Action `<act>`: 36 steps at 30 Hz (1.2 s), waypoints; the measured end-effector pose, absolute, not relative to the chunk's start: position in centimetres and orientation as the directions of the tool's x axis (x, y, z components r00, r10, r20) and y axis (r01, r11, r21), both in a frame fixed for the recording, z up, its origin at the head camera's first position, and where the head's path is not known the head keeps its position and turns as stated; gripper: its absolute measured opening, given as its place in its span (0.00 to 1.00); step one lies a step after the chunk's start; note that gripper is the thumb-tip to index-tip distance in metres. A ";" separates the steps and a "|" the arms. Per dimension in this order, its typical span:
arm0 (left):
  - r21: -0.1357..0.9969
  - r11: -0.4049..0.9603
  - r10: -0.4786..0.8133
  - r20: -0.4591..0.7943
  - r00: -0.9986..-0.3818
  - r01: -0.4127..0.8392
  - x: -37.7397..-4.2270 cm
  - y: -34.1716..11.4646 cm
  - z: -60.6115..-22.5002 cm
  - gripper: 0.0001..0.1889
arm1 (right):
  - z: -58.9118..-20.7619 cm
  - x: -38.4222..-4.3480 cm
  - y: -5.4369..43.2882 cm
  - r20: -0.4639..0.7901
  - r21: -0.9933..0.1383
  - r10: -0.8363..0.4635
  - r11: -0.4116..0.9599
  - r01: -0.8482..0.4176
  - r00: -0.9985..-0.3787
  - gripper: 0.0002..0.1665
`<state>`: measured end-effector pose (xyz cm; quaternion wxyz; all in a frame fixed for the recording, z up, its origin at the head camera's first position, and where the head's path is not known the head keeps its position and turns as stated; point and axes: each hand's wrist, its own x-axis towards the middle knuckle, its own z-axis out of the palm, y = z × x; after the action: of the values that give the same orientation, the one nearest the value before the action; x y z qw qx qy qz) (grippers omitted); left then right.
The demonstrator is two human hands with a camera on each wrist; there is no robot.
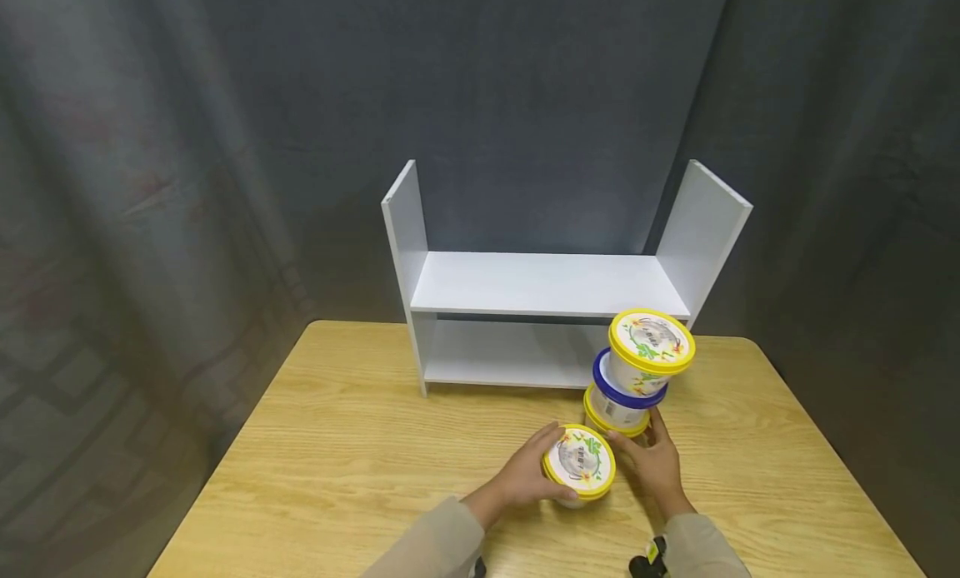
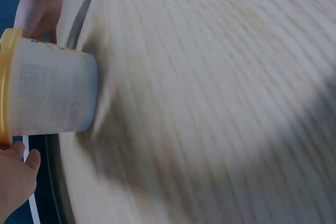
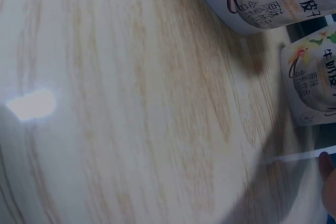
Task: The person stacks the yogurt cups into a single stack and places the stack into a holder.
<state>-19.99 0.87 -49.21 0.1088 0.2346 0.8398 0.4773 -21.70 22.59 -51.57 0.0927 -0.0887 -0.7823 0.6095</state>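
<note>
In the head view my left hand (image 1: 525,470) grips a white tub with a yellow lid (image 1: 579,460), fingers along its left side and thumb at the near edge. Its printed white side (image 2: 55,90) fills the left of the left wrist view; I cannot tell whether its base touches the table. My right hand (image 1: 654,465) is at the front right of three stacked tubs, thumb and fingers spread beside the lowest yellow-lidded tub (image 1: 617,420). A blue-lidded tub (image 1: 626,392) sits on that one, topped by another yellow-lidded tub (image 1: 651,349). In the right wrist view a fingertip (image 3: 326,166) shows apart from a tub (image 3: 312,80).
A white two-level shelf (image 1: 551,282) with tall side panels stands at the back of the wooden table (image 1: 360,470). The stack is just in front of its right end. Grey curtains (image 1: 525,103) hang behind and on both sides.
</note>
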 end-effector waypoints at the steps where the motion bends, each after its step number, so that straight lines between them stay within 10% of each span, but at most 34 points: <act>1: 0.852 0.433 0.495 0.047 -0.867 0.294 -20.0 0.9 -49.3 0.48 | -51.5 -21.7 22.6 0.035 -0.971 0.253 0.239 0.028 -0.967 0.55; 36: 0.919 0.330 0.350 0.091 -0.932 0.214 -19.4 0.4 -48.8 0.45 | -52.1 -21.4 22.5 0.069 -0.977 0.268 0.214 -0.011 -0.961 0.55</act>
<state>-19.40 0.39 -48.80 0.0615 0.1732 0.8132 0.5522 -21.44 22.46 -52.11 0.1122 -0.0835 -0.7711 0.6212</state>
